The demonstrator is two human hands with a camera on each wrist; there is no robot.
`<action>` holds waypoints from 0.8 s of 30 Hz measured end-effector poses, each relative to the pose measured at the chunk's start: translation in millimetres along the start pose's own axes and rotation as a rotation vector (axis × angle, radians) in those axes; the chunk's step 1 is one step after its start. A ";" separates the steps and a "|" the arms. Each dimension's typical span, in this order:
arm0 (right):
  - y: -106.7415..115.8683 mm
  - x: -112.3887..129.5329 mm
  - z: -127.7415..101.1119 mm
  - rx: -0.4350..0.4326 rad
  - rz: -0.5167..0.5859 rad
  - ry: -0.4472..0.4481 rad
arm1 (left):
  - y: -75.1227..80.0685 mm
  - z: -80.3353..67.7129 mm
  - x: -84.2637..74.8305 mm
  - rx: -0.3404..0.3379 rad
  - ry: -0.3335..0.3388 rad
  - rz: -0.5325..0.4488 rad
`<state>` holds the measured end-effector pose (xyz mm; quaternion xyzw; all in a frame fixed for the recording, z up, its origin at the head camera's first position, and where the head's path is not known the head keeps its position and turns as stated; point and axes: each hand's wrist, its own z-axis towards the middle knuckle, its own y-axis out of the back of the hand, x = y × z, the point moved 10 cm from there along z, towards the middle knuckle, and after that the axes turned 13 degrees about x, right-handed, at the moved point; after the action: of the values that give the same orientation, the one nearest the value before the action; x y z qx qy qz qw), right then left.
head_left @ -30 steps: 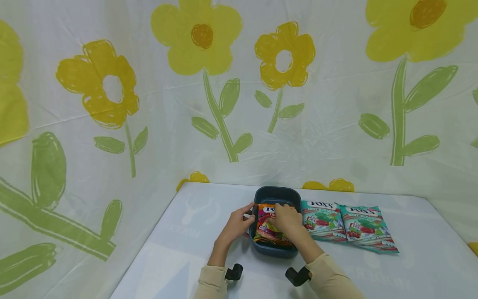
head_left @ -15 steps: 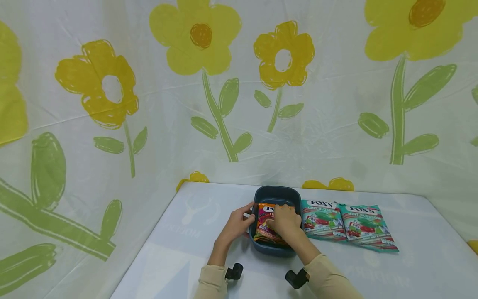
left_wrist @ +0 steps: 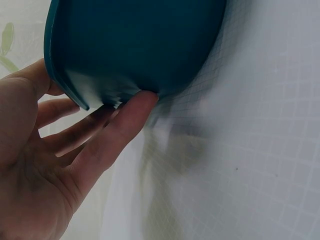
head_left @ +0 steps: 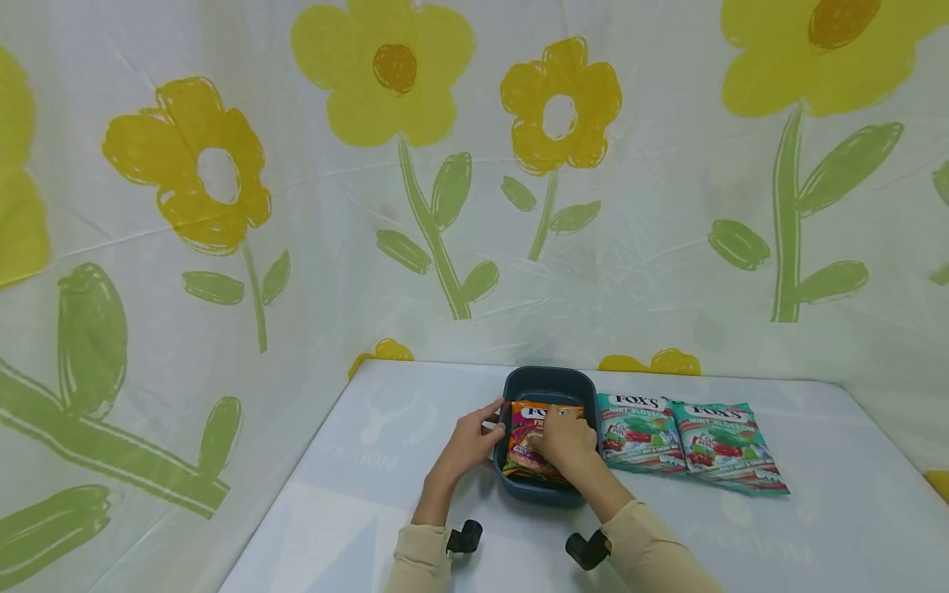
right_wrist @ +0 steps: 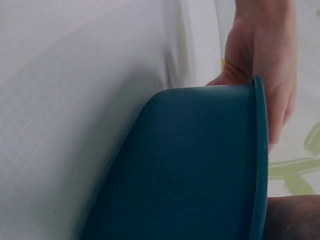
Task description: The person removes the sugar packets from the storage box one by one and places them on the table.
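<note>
A dark blue-teal plastic bin (head_left: 544, 496) stands on the white table. Inside lies an orange-red FOX'S candy bag (head_left: 525, 428); layered edges along its bottom suggest another beneath. My left hand (head_left: 473, 441) touches the bin's left side; in the left wrist view, the extended thumb (left_wrist: 122, 125) meets the outer wall and the other fingers lie farther along it. My right hand (head_left: 567, 441) is inside the bin on top of the candy bag, its fingertips mostly hidden. The right wrist view shows mainly the bin's outer wall (right_wrist: 190, 160), with part of the right hand (right_wrist: 295, 220) past the rim.
Two mint-green FOX'S candy bags (head_left: 643, 436) lie side by side to the right of the bin, the nearer one close against its wall. A white cloth (head_left: 652, 272) with yellow flowers hangs behind the table (head_left: 356, 469) and along its left.
The right hand has shifted very slightly left on the orange candy bag. The left hand stays against the bin, and the head view has tilted slightly.
</note>
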<state>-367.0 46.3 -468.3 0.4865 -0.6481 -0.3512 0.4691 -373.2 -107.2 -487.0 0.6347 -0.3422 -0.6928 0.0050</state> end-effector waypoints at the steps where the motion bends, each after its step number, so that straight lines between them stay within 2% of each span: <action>1: -0.5 -0.7 -0.1 0.007 0.010 -0.004 | 0.1 0.1 -0.2 0.001 -0.002 0.001; 13: -4.2 -8.9 6.0 0.044 0.000 -0.026 | 0.6 -0.6 -0.8 0.001 -0.007 -0.013; 19: 2.8 -8.0 4.9 0.036 -0.011 -0.004 | 0.1 -0.4 2.6 0.003 0.004 -0.020; 24: 10.1 -7.5 4.8 0.020 0.029 0.029 | 0.9 -0.2 2.5 -0.005 0.001 -0.025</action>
<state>-373.9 56.3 -462.6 0.4867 -0.6516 -0.3309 0.4787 -373.9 -109.0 -488.8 0.6393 -0.3325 -0.6934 -0.0020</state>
